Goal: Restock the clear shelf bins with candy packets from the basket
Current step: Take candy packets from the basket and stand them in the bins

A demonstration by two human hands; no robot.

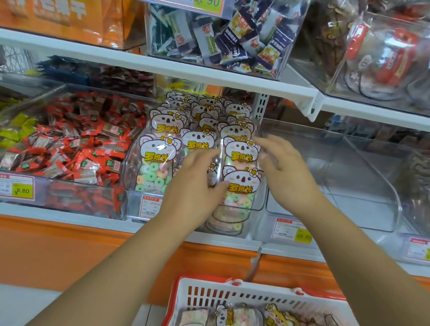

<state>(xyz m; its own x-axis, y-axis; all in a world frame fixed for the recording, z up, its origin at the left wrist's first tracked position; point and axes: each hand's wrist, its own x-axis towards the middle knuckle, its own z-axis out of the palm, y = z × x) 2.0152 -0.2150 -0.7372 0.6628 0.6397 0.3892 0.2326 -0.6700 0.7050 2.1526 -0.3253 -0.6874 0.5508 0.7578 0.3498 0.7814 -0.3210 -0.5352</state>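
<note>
Shelf bin (261, 195) holds upright koala packets (240, 155); left hand (193, 187), right hand (284, 171) flank them, fingers slack; basket (258, 292) below, nearer right.

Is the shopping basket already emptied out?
No: several koala candy packets lie in the white basket below the shelf.

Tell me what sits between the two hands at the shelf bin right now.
In the head view, the right-hand column of koala candy packets stands between the left hand and right hand, inside the clear bin.
</note>
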